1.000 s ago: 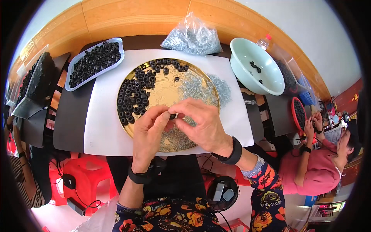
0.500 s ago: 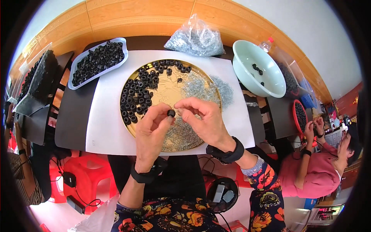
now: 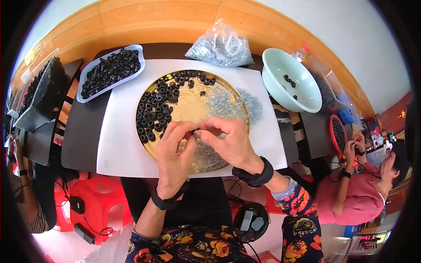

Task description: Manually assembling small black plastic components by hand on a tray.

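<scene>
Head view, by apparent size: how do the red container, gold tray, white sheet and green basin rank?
1. White sheet
2. Gold tray
3. Green basin
4. Red container

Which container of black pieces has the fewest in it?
The pale green basin: just a few black pieces lie in it, while others, like the blue tray and gold tray, hold many.

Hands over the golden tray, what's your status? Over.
Left hand pinching small black piece, mostly hidden. Right hand close beside, grip unclear. Golden tray below: loose black pieces left, silvery bits right. Nothing visibly in the way.
</scene>
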Available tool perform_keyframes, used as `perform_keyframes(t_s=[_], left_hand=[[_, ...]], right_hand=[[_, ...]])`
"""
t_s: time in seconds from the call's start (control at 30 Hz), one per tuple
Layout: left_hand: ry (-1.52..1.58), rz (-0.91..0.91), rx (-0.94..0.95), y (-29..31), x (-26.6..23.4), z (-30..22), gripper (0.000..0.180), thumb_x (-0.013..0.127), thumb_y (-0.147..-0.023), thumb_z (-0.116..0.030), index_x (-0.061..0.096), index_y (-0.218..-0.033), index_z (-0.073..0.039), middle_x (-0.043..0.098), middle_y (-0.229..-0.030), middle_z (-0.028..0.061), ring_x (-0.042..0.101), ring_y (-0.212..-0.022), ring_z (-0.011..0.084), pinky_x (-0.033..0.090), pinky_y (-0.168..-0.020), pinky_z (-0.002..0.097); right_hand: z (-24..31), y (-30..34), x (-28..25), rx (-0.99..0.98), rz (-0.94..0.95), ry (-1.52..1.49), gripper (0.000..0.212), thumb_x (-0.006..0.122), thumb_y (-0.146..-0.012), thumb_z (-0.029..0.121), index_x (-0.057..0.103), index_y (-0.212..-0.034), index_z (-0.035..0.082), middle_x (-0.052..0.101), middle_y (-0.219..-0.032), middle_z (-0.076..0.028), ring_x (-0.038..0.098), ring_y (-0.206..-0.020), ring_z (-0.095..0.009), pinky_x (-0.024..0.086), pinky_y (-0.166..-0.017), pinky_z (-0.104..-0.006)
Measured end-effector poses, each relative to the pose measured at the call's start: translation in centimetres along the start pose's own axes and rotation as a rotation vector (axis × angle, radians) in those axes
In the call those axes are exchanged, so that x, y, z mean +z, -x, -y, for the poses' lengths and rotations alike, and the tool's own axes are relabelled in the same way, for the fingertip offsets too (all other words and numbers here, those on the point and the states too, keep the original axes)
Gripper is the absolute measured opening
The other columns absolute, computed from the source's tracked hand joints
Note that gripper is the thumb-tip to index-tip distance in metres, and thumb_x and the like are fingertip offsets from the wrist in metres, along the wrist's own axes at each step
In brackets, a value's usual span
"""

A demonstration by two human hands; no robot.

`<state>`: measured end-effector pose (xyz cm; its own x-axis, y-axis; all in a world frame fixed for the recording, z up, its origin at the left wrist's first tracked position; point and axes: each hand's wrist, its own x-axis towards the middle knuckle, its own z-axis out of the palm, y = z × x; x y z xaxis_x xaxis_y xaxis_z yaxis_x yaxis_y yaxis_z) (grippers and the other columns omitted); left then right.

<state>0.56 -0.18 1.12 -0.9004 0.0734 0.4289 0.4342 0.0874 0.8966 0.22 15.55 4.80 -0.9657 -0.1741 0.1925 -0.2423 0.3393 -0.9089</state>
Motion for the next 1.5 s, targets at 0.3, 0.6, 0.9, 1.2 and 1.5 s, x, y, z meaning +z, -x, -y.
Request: perform_keyframes(t_s=[0.3, 0.6, 0.9, 1.2, 1.5], left_hand=[[0.208, -0.009, -0.319, 0.3, -0.6, -0.1, 0.016, 0.056, -0.09, 0.002, 0.059, -0.106, 0.002, 0.06, -0.089, 0.0026, 0.058, -0.079, 0.0076, 0.046, -0.069, 0.0215], [0.41, -0.042, -0.336, 0.4, -1.0, 0.6, 0.02, 0.055, -0.089, 0.002, 0.056, -0.109, 0.001, 0.061, -0.092, 0.0032, 0.059, -0.081, 0.0078, 0.047, -0.073, 0.0227], [0.388, -0.029, -0.325, 0.5, -1.4, 1.0, 0.021, 0.055, -0.088, 0.003, 0.055, -0.109, 0.0, 0.059, -0.092, 0.0029, 0.057, -0.08, 0.0072, 0.046, -0.072, 0.0221], [0.348, -0.095, -0.31, 0.5, -1.1, 0.6, 0.016, 0.052, -0.093, 0.0, 0.058, -0.108, 0.001, 0.062, -0.088, 0.003, 0.057, -0.08, 0.0074, 0.046, -0.074, 0.0226], [0.424, -0.101, -0.315, 0.6, -0.7, 0.7, 0.018, 0.056, -0.089, 0.003, 0.056, -0.107, 0.0, 0.057, -0.089, -0.0007, 0.056, -0.079, 0.0057, 0.045, -0.069, 0.0208]], right_hand=[[0.0, -1.1, -1.6, -0.007, 0.007, 0.256, 0.016, 0.065, -0.089, 0.013, 0.068, -0.089, -0.002, 0.066, -0.072, -0.011, 0.06, -0.062, -0.011, 0.047, -0.058, -0.027], [-3.6, -6.2, -3.8, -0.333, -0.043, 0.682, 0.011, 0.063, -0.084, 0.008, 0.069, -0.092, 0.005, 0.069, -0.084, -0.01, 0.062, -0.069, -0.022, 0.049, -0.064, -0.0326], [-3.9, -6.7, -2.7, -0.128, 0.002, 0.458, 0.017, 0.062, -0.087, 0.01, 0.07, -0.101, 0.006, 0.07, -0.084, -0.012, 0.065, -0.069, -0.023, 0.05, -0.066, -0.0324], [-3.5, -7.6, -1.7, -0.324, 0.059, 0.726, 0.017, 0.059, -0.084, 0.007, 0.068, -0.098, 0.005, 0.067, -0.089, -0.009, 0.063, -0.079, -0.027, 0.049, -0.071, -0.0362], [-3.4, -10.7, 1.2, -0.45, 0.321, 0.889, 0.013, 0.062, -0.081, 0.012, 0.067, -0.093, 0.01, 0.064, -0.086, -0.004, 0.061, -0.085, -0.026, 0.041, -0.078, -0.0445]])
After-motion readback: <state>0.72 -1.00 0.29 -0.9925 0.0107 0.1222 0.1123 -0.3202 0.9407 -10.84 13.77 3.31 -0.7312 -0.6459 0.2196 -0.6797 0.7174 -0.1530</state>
